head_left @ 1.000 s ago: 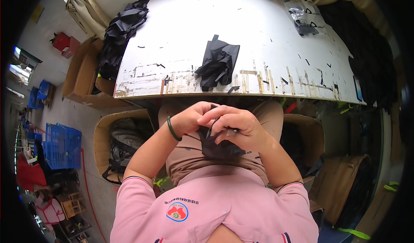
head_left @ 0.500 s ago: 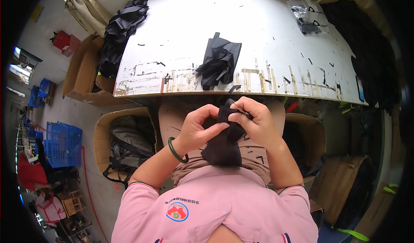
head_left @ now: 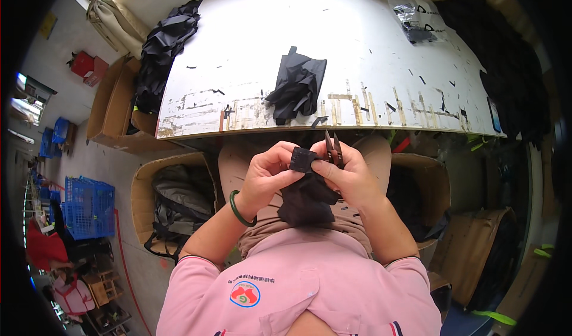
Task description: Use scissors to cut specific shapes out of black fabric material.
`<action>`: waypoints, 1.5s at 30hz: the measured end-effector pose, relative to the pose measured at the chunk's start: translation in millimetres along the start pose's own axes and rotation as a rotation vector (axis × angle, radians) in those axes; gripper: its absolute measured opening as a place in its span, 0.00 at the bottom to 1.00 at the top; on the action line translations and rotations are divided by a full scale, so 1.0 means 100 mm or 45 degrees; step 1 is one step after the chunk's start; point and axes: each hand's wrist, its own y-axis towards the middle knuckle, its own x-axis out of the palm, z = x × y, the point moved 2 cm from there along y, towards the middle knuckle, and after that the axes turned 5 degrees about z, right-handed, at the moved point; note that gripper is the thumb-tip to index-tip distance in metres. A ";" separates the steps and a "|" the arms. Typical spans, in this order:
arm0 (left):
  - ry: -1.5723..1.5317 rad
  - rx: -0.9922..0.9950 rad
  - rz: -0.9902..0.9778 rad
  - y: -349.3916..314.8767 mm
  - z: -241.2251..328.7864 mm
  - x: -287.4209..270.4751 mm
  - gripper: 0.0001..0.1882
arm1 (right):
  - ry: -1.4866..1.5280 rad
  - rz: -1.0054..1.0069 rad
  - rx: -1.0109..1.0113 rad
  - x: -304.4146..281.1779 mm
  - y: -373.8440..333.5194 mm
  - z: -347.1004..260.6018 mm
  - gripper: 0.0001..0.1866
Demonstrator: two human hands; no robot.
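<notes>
Above my lap I hold a black fabric piece [head_left: 307,202], its lower part hanging down onto my thighs. My left hand [head_left: 267,172] is closed on its upper left edge, thumb against the cloth. My right hand [head_left: 353,175] pinches the upper right edge between thumb and finger. That same hand also keeps a pair of small thread snips [head_left: 333,150], with the two pointed blades sticking up, slightly apart. Just beyond my hands, a crumpled heap of black fabric [head_left: 296,89] lies near the table's front edge.
The white table [head_left: 238,50] carries scattered black scraps and worn tape strips. More black fabric is piled at its left [head_left: 170,38] and right [head_left: 506,56] edges, with a clear plastic bag [head_left: 414,17] at the back right. Cardboard boxes [head_left: 143,202] flank my legs.
The snips' blades have swung upright into plain view in my right hand. The fabric's top edge has turned and shifted slightly left, now spread flat between my fingers.
</notes>
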 end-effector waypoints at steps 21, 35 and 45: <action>0.133 0.226 -0.324 0.05 0.08 0.04 0.06 | 0.097 -0.125 0.169 -0.01 0.03 -0.02 0.12; 0.351 0.732 0.157 0.07 0.17 0.05 0.09 | -0.805 0.177 -0.586 0.06 -0.14 -0.24 0.22; 0.259 0.753 0.293 0.01 0.12 -0.04 0.10 | -0.126 -0.065 0.052 0.29 -0.17 0.14 0.16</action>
